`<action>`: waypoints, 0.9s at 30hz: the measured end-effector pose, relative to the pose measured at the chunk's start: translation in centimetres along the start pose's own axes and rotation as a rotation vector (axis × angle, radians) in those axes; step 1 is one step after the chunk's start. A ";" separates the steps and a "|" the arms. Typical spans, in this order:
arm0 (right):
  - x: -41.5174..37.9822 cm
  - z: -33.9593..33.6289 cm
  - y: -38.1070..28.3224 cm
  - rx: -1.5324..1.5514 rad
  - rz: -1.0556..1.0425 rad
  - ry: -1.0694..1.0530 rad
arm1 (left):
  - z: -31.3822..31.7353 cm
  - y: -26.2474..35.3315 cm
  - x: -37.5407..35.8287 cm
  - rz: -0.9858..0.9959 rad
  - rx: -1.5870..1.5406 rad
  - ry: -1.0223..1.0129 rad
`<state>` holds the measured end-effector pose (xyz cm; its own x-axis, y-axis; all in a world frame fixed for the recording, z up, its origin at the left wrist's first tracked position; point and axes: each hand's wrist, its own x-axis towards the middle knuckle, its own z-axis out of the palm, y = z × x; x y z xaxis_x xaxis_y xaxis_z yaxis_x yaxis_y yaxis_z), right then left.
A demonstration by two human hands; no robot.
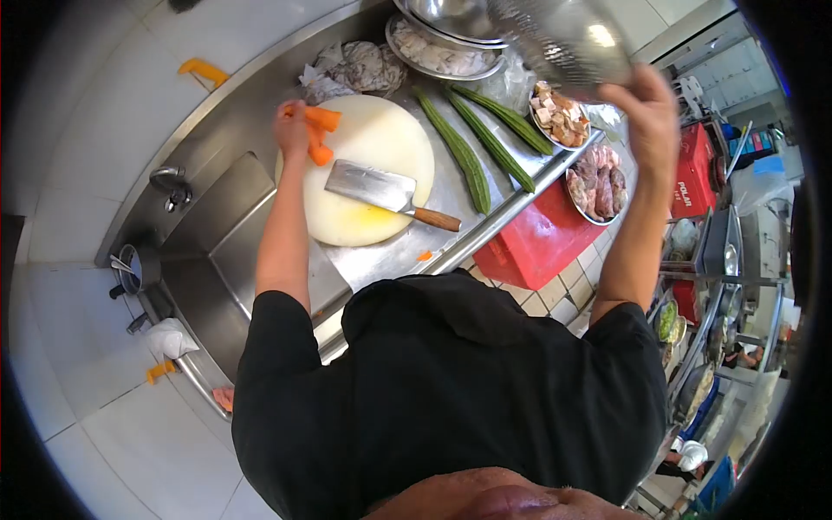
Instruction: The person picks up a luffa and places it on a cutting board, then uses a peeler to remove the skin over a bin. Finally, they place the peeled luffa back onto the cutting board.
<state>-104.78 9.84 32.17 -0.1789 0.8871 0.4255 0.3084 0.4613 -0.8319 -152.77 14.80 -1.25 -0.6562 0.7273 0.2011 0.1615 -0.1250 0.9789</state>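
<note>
My left hand (pixel 293 132) is closed around orange carrot pieces (pixel 321 120) above the upper left of a round white cutting board (pixel 386 130). Across that board lies a cleaver (pixel 373 184), its wooden handle sticking out past the edge. On the right, my raised right hand (pixel 652 113) grips the rim of a perforated metal colander (pixel 572 43), blurred by motion; whether anything is in it cannot be seen. Three long green ridged gourds (pixel 455 147) lie side by side on the steel counter, right of the board.
A steel sink (pixel 243 234) with a tap (pixel 172 186) is at left. Behind the board are a crumpled wet cloth (pixel 364 68) and a bowl of pale food (pixel 438 59). Bowls of cut meat (pixel 559 117) and larger meat pieces (pixel 596 184) stand right, near a red box (pixel 542 234).
</note>
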 end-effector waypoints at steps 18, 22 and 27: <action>13.1 12.6 31.0 -0.537 -0.324 -0.020 | 17.7 19.9 3.2 0.056 -0.484 -0.015; 3.6 10.2 29.7 -0.171 -0.138 0.035 | 28.5 19.7 6.5 0.118 -0.467 -0.138; -11.9 6.2 31.4 0.185 0.473 0.036 | 39.7 14.8 13.1 0.308 -0.147 -0.131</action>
<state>-98.80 13.67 -1.22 -0.0265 0.9996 -0.0037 0.1765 0.0010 -0.9843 -129.74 49.29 14.44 -0.4917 0.7195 0.4904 0.2228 -0.4405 0.8696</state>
